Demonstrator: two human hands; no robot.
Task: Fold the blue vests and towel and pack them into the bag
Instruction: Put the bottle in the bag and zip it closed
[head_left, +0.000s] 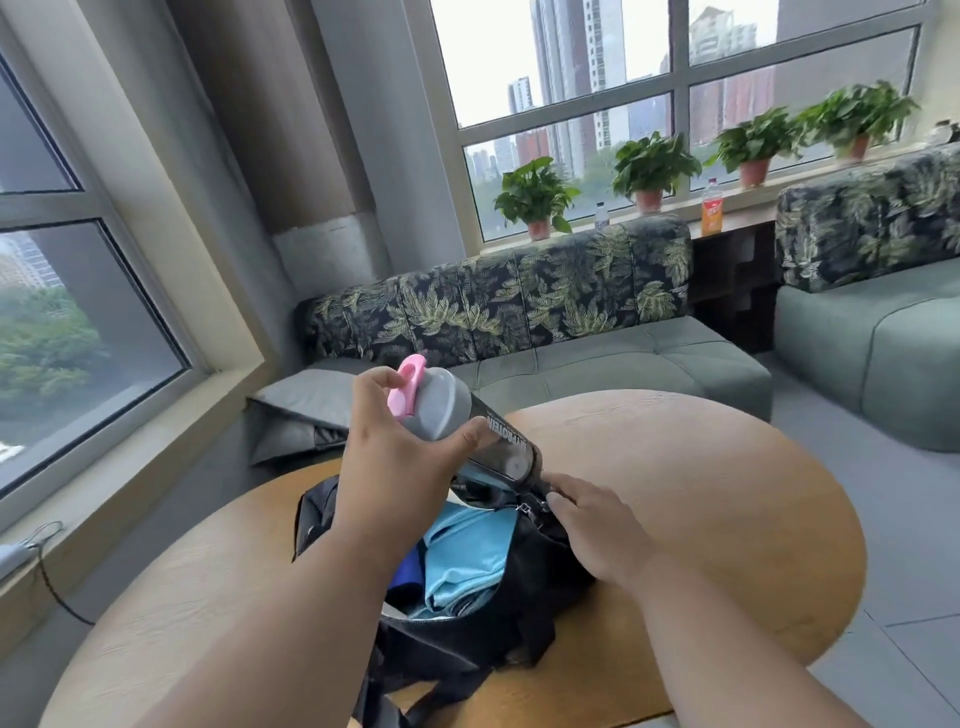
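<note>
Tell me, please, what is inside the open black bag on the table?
Inside the black bag lie a folded light blue cloth and a darker blue cloth. The left hand lowers a shaker bottle into it. Anything deeper is covered.

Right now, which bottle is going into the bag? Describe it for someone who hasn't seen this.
On the round wooden table sits an open black bag. Above it the left hand grips a tilted dark shaker bottle, alone in having a grey lid with a pink loop.
</note>
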